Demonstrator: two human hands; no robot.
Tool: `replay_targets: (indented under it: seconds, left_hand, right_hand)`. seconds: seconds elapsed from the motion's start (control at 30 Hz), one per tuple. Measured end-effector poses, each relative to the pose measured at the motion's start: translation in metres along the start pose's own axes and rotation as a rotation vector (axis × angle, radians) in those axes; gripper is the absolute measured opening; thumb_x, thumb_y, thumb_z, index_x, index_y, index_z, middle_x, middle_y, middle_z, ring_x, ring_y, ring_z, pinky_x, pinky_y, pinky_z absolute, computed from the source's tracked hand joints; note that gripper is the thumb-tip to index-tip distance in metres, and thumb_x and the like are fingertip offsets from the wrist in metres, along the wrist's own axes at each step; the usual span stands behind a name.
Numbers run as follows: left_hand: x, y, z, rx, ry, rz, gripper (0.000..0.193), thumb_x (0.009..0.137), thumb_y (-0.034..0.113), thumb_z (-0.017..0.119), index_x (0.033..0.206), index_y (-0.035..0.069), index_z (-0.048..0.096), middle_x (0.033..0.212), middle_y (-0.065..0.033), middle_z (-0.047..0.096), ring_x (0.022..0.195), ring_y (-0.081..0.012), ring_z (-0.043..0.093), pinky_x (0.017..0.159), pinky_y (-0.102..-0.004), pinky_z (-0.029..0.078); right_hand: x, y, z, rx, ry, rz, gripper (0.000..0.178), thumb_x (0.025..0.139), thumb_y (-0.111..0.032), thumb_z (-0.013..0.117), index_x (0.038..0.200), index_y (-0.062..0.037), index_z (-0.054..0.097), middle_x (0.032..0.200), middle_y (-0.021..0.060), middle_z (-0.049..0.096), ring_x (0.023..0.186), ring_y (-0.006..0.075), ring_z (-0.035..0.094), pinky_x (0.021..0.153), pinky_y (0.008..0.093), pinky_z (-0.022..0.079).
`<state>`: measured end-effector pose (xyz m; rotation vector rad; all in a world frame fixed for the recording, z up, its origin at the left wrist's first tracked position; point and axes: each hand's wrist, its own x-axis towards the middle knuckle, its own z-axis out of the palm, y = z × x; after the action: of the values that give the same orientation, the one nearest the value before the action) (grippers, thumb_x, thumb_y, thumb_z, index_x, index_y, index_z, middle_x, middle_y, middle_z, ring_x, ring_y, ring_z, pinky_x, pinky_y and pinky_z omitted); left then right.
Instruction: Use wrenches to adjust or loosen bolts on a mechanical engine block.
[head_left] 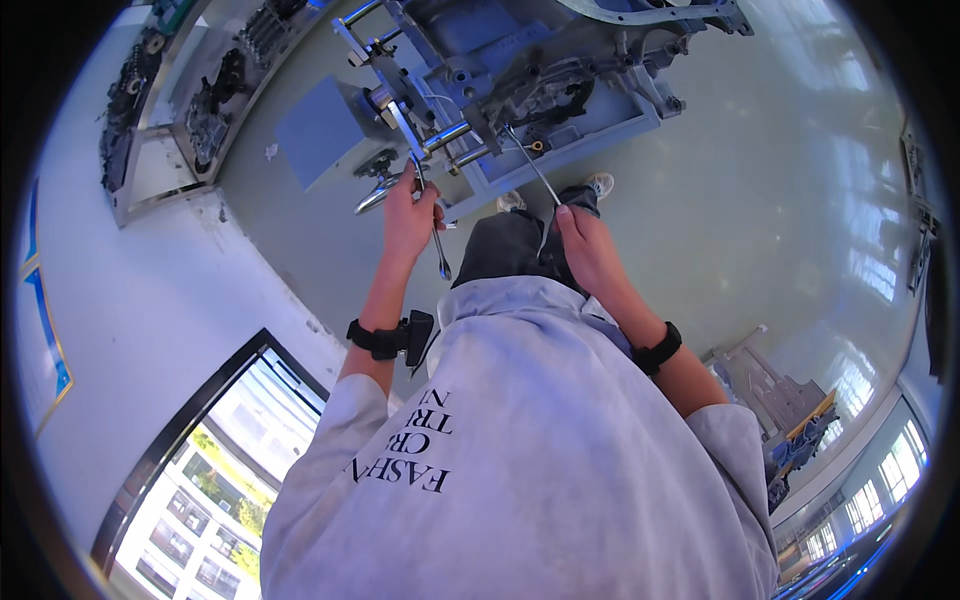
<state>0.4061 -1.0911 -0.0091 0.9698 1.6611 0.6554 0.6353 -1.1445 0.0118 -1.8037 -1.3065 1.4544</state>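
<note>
My left hand (pixel 408 218) is closed round a shiny metal wrench (pixel 438 250), whose lower end sticks out beneath the fingers. Its upper end reaches up to the steel bars of the stand (pixel 447 137). In my right hand (pixel 588 245) I grip the near end of a long, slim chrome tool (pixel 535 168), probably another wrench. This tool slants up and left, and its far end meets the underside of the grey engine assembly (pixel 560 65); whether it sits on a bolt there is too small to tell.
A handwheel (pixel 376 188) and a grey box (pixel 325 130) are on the stand's left side. Below the engine lies a tray-like frame (pixel 570 160). Shelves of metal parts (pixel 215 110) line the far left. My shoes (pixel 600 184) stand close to the frame.
</note>
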Motion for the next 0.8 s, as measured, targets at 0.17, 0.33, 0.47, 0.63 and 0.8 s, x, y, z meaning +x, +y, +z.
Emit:
replay_targets:
  seconds: [0.17, 0.33, 0.47, 0.63, 0.8]
  left_hand:
    - [-0.001, 0.001, -0.003, -0.003, -0.012, 0.014, 0.056, 0.079, 0.001, 0.046, 0.131, -0.003, 0.025, 0.078, -0.0093, 0.052, 0.049, -0.0121, 0.053, 0.04, -0.0259, 0.045]
    - [-0.003, 0.005, -0.003, 0.053, -0.057, -0.017, 0.054, 0.083, 0.002, 0.04, 0.134, 0.0, 0.022, 0.083, -0.0092, 0.052, 0.054, -0.0131, 0.051, 0.047, -0.0282, 0.048]
    - [0.0, 0.0, -0.004, 0.053, -0.054, -0.014, 0.053, 0.084, 0.003, 0.04, 0.133, 0.0, 0.024, 0.083, -0.0091, 0.052, 0.053, -0.0129, 0.051, 0.046, -0.0283, 0.048]
    - [0.001, -0.002, -0.005, -0.005, -0.037, 0.016, 0.057, 0.079, 0.0, 0.045, 0.132, -0.002, 0.026, 0.075, -0.0079, 0.052, 0.048, -0.0118, 0.052, 0.041, -0.026, 0.046]
    - [0.0, 0.002, -0.005, -0.022, -0.043, 0.004, 0.057, 0.078, -0.001, 0.044, 0.132, -0.001, 0.025, 0.075, -0.0072, 0.053, 0.049, -0.0115, 0.052, 0.041, -0.026, 0.047]
  right_hand:
    - [0.002, -0.01, 0.01, 0.004, -0.006, -0.011, 0.036, 0.092, -0.028, 0.035, 0.078, 0.0022, 0.05, 0.065, 0.0165, 0.049, 0.061, 0.0274, 0.047, 0.061, 0.0352, 0.038]
    - [0.003, -0.011, 0.02, 0.098, -0.015, 0.039, 0.035, 0.092, -0.027, 0.036, 0.078, 0.0029, 0.049, 0.063, 0.0161, 0.047, 0.06, 0.0262, 0.047, 0.06, 0.0344, 0.038]
    - [0.0, -0.013, 0.024, 0.018, 0.038, -0.064, 0.033, 0.092, -0.022, 0.036, 0.077, 0.0056, 0.045, 0.06, 0.0219, 0.049, 0.056, 0.0358, 0.05, 0.055, 0.0402, 0.038]
    - [-0.003, -0.022, 0.025, 0.036, 0.006, -0.017, 0.032, 0.092, -0.022, 0.035, 0.079, 0.0058, 0.044, 0.059, 0.0219, 0.049, 0.056, 0.0362, 0.05, 0.054, 0.041, 0.038]
    - [-0.003, -0.019, 0.03, 0.079, 0.03, 0.016, 0.031, 0.092, -0.024, 0.037, 0.078, 0.0029, 0.043, 0.06, 0.0152, 0.046, 0.055, 0.024, 0.046, 0.056, 0.0348, 0.037]
